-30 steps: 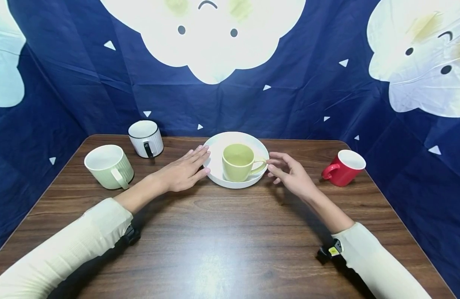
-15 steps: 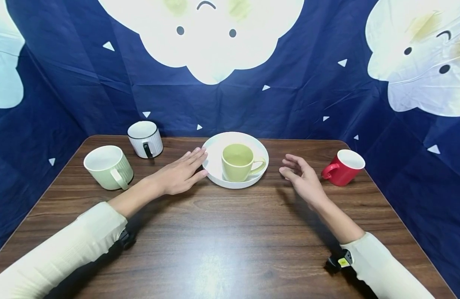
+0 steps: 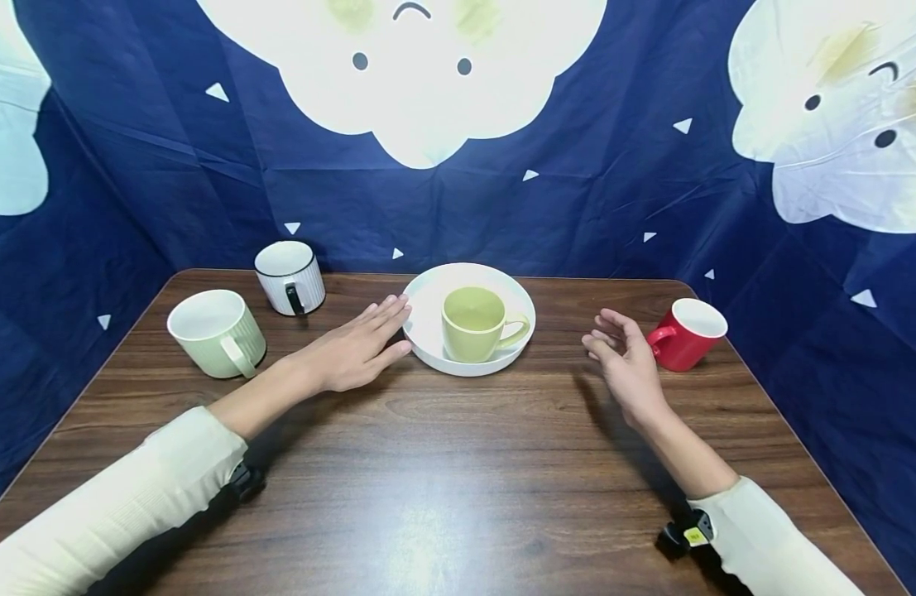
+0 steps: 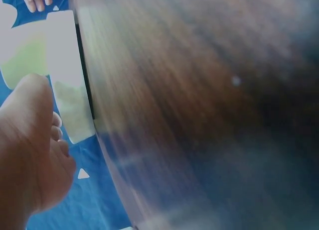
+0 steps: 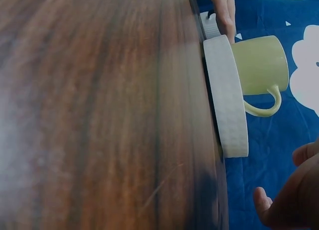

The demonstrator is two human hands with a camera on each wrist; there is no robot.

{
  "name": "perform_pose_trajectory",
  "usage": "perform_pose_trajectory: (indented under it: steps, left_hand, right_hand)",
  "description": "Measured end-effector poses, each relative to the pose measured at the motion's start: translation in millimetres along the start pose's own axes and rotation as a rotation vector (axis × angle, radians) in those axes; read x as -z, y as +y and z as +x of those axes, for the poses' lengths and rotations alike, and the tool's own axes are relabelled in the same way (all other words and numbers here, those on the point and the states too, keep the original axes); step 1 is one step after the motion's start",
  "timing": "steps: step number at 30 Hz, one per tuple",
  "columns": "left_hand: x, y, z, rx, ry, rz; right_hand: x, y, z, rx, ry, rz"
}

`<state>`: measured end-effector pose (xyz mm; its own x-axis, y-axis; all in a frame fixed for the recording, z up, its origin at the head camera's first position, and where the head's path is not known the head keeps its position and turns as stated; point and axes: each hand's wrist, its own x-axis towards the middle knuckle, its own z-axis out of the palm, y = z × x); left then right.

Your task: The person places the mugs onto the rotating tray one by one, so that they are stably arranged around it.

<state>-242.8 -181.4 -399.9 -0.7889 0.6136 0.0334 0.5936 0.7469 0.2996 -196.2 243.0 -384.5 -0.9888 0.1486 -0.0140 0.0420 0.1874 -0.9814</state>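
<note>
A yellow-green cup [image 3: 473, 325] stands upright in a round white dish [image 3: 426, 290] at the far middle of the table, its handle toward the right. At the dish's left edge is my left hand [image 3: 353, 346], fingers straight, palm down, fingertips right at the rim. My right hand [image 3: 630, 368] hovers over the table between the dish and a red mug [image 3: 690, 334], holding nothing, its fingers loosely bent. The right wrist view shows the cup [image 5: 261, 65] in the low-walled dish [image 5: 227, 100] from the side.
To the left stand a pale green mug [image 3: 218, 334] and a white ribbed mug [image 3: 290, 277] with a black rim and handle. A blue cloth [image 3: 472, 219] with white clouds hangs behind the wooden table [image 3: 443, 463].
My right hand has let go of the cup's handle area and moved right toward the red mug. My left hand has drawn slightly left. The cup and dish have stayed put.
</note>
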Motion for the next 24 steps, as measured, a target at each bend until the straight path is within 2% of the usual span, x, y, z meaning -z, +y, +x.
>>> perform_pose_trajectory:
  steps: [11,24]
  left_hand:
    - [-3.5,3.3,-3.0,-0.018,0.000,-0.003]
    - [-3.1,10.1,-7.0,-0.020,-0.013,-0.019]
  right_hand:
    - [9.0,4.6,-3.7,0.000,0.086,0.055]
    - [21.8,8.3,-4.1,-0.058,0.195,0.086]
